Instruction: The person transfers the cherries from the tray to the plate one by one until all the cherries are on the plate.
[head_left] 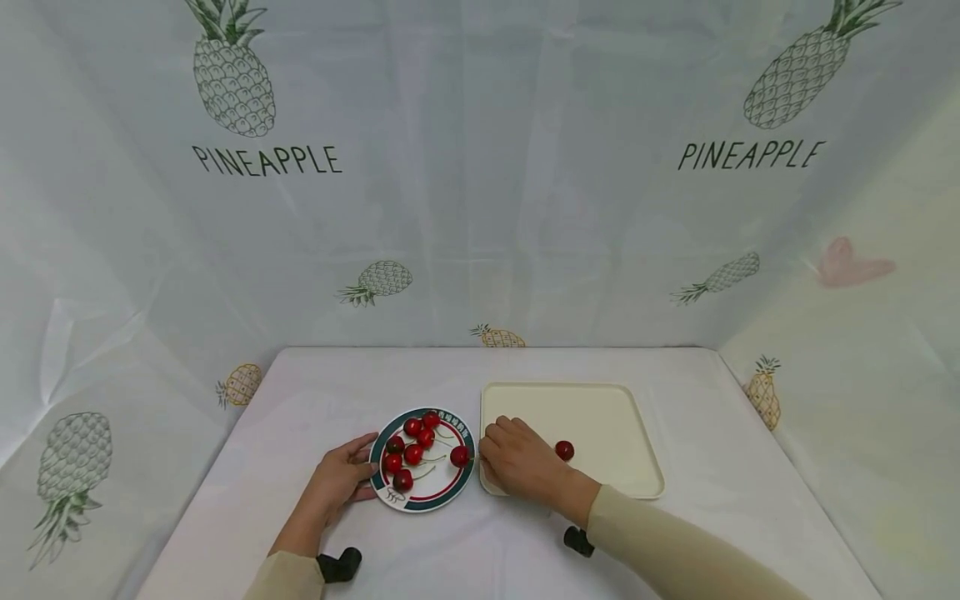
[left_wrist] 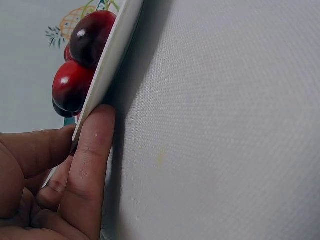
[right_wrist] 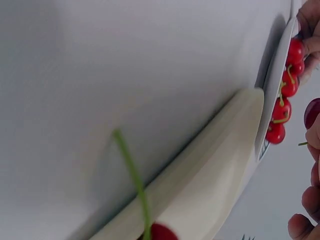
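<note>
My left hand (head_left: 339,479) pinches the left rim of a round white plate (head_left: 442,492) with a dark green band. In the left wrist view, the thumb lies on the upper side and a finger (left_wrist: 92,150) under the rim. Several red cherries (head_left: 412,454), some with green stems, lie on the plate. At the plate's right edge my right hand (head_left: 525,460) pinches a dark red cherry (right_wrist: 312,112) at the fingertips. This hand is over the left part of a cream rectangular tray (head_left: 600,417), where a single cherry (head_left: 564,450) sits below the wrist side.
Plate and tray stand side by side on a white-covered table (head_left: 315,400). A pale curtain (head_left: 510,208) with pineapple prints hangs behind and at both sides. Black wrist straps (head_left: 339,565) show under the sleeves.
</note>
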